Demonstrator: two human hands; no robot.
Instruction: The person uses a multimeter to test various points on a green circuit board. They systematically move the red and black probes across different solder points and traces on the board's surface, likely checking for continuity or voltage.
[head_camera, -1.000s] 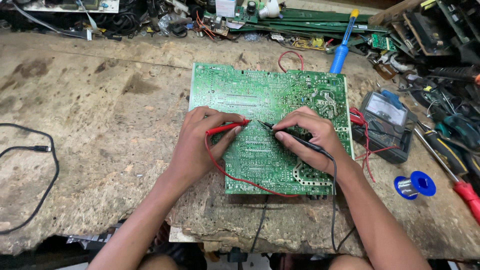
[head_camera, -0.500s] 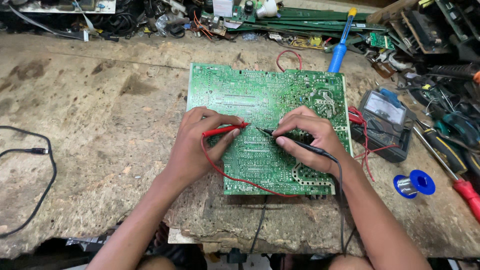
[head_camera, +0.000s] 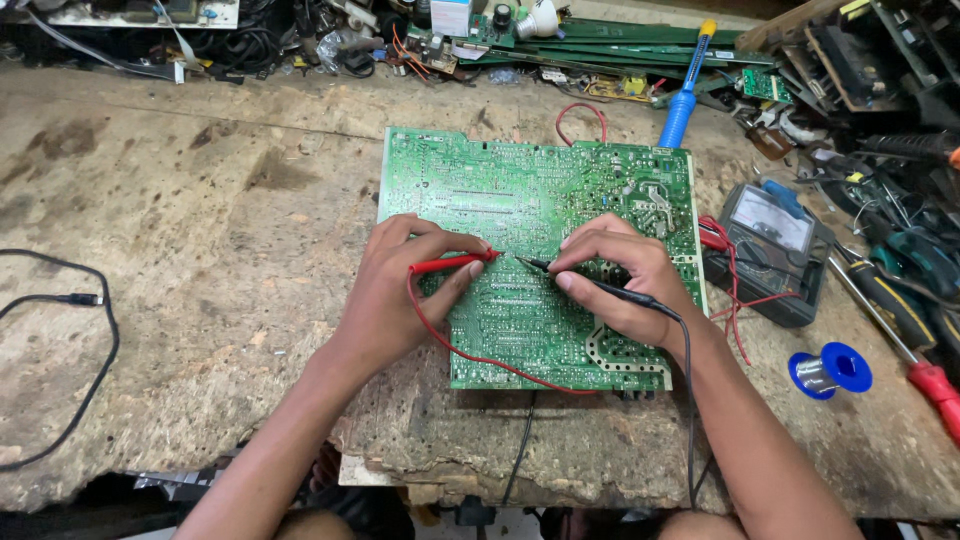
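**Bare arms, no sleeves or jewellery**

Both forearms are uncovered from elbow to wrist; no sleeve, glove, watch or ring shows on either. The left hand (head_camera: 400, 290) and the right hand (head_camera: 620, 285) have short, unpainted nails. Both arms are slim, with the knuckles and wrist bones plainly defined. Bare knees show at the bottom edge.

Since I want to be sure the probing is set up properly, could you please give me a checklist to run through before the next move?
1. Left hand grips the red probe: ok.
2. Right hand grips the black probe: ok.
3. Both tips meet the large green circuit board: cannot tell, too small.
4. Board lies flat on the worn wooden bench: ok.
5. Grey analogue meter in sight beside the board: ok.
6. Meter reading legible: cannot tell.
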